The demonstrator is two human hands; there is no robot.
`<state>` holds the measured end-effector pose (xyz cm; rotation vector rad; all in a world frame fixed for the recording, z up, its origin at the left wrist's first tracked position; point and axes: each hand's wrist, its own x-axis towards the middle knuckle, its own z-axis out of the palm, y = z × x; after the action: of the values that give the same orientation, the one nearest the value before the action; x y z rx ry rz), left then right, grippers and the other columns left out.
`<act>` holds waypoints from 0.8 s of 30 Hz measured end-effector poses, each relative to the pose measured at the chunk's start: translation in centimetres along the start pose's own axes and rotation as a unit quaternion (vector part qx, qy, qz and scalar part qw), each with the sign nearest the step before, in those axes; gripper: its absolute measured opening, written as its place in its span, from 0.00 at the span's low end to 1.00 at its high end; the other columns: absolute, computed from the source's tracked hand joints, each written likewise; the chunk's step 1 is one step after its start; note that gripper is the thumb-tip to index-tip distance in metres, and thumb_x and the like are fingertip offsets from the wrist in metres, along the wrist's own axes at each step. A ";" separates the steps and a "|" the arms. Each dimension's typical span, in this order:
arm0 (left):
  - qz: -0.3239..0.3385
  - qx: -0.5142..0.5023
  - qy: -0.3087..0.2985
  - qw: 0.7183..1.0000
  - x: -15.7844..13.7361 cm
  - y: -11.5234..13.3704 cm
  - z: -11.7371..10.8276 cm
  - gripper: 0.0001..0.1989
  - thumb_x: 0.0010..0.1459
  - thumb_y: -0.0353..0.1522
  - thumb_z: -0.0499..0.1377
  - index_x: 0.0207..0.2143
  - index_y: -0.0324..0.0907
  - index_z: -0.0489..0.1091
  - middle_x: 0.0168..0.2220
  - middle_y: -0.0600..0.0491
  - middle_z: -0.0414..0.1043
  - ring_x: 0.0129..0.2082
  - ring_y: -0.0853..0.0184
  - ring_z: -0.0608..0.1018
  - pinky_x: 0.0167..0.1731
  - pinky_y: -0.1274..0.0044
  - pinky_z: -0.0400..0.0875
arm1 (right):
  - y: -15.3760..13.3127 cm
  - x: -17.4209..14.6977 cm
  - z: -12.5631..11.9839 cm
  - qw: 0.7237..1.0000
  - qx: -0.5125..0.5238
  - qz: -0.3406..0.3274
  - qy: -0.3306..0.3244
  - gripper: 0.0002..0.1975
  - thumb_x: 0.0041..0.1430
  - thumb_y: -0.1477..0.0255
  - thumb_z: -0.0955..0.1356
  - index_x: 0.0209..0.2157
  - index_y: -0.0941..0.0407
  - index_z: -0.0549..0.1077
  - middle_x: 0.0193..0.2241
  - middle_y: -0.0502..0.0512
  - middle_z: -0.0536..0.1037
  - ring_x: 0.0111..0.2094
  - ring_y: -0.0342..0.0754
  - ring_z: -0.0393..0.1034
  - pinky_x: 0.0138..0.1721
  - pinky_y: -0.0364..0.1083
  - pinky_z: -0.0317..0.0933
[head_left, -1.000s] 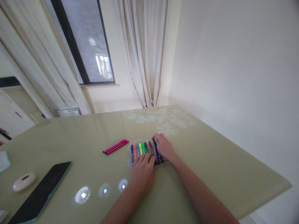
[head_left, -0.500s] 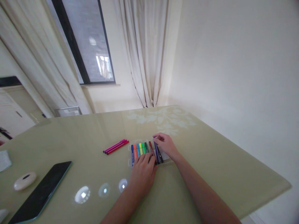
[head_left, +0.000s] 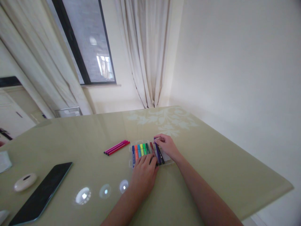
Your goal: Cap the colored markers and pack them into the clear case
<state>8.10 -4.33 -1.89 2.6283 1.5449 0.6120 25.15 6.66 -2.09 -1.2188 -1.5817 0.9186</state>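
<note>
A clear plastic case (head_left: pixel 167 158) lies on the table with a row of coloured markers (head_left: pixel 141 149) in its left part. My left hand (head_left: pixel 144 172) rests over the near ends of these markers, fingers stretched out and lying on them. A dark red marker (head_left: pixel 152 148) lies tilted to the right of the row. Beside it, my right hand (head_left: pixel 166 146) pinches the far end of a purple marker (head_left: pixel 157 152) between thumb and fingers. Next to that one is a dark, almost black marker (head_left: pixel 161 157), partly under the hand. Several pink and red markers (head_left: pixel 117 147) lie together left of the case.
A black tablet or phone (head_left: pixel 42 193) and a white rounded object (head_left: pixel 25 182) lie at the left of the table (head_left: pixel 211 150). A pale folded item (head_left: pixel 4 161) is at the left edge. Curtains (head_left: pixel 145 50) and a wall stand behind.
</note>
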 end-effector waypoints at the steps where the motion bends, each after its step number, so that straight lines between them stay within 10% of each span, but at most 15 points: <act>1: -0.001 0.001 -0.001 1.000 0.0 0.0 0.0 0.14 0.65 0.28 0.59 0.53 0.43 0.70 0.56 0.48 0.73 0.55 0.55 0.74 0.56 0.60 0.70 | 0.0 0.0 0.0 1.000 -0.003 0.001 0.001 0.10 0.56 0.69 0.70 0.40 0.56 0.79 0.30 0.54 0.83 0.34 0.49 0.78 0.39 0.47 0.70; 24: 0.009 0.027 0.017 0.999 -0.1 0.0 0.6 0.20 0.65 0.28 0.58 0.59 0.44 0.67 0.56 0.47 0.73 0.54 0.55 0.74 0.56 0.61 0.70 | -0.2 -0.1 0.1 0.991 -0.131 -0.010 0.015 0.11 0.57 0.72 0.72 0.42 0.56 0.82 0.37 0.55 0.83 0.32 0.46 0.73 0.39 0.46 0.69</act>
<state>8.26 -4.31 -2.47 2.6879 1.5708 0.6275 25.01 6.47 -2.00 -1.3877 -1.7255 0.6909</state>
